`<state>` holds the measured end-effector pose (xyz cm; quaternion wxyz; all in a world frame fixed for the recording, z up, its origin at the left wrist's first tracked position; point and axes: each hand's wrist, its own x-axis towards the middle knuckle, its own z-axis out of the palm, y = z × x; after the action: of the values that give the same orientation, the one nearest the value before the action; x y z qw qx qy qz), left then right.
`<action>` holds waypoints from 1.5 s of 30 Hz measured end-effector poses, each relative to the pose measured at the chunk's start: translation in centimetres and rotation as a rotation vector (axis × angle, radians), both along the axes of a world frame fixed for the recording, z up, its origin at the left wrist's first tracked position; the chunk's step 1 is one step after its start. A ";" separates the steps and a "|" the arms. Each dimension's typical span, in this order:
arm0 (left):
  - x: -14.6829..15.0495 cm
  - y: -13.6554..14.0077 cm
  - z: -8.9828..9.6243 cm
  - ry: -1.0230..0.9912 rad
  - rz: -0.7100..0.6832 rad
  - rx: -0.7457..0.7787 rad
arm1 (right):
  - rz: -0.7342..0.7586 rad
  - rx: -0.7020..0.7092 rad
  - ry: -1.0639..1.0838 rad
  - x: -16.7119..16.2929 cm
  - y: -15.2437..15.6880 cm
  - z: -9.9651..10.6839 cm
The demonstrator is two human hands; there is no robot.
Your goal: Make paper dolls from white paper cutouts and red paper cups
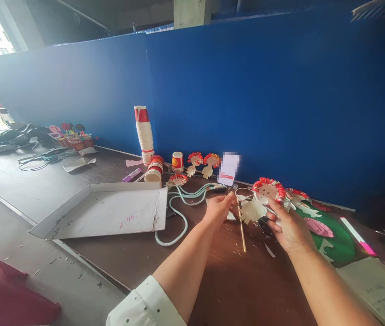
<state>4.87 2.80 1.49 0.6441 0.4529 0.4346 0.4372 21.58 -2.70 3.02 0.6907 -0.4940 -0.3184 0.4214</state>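
My right hand (289, 224) is closed on a paper lion (267, 192) with a pale face, drawn dots for features and a red-and-white mane of cut strips; the thumb lies over its lower edge. A cream paper body piece (251, 211) hangs just below the face. To the left, my left hand (219, 210) has its thumb and fingers pinched together near a paper ring (243, 194). What they hold, if anything, I cannot make out. A thin wooden stick (242, 233) lies between the hands on the brown table (233, 285).
An open white box lid (100, 213) lies left, beside a looped pale-green cable (182, 203). A tall stack of paper cups (144, 136) stands by the blue partition (263, 90). A green disc (338, 235), a pink marker (358, 236) and a paper sheet (375, 285) lie right.
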 end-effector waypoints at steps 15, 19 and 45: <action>0.2 -0.2 -1.1 -0.050 -0.192 0.014 | 0.141 -0.122 -0.014 -0.4 0.1 -1.3; 0.5 -0.2 -1.4 -0.088 -0.211 -0.019 | 0.154 -0.153 -0.083 -0.9 0.2 -1.7; 1.2 0.3 -3.0 -0.185 -0.121 -0.010 | 0.081 -0.196 -0.144 -2.6 0.6 -3.0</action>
<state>6.04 3.12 -1.47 0.7090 0.4328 0.3474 0.4351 18.99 -2.06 0.06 0.5970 -0.5747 -0.3441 0.4415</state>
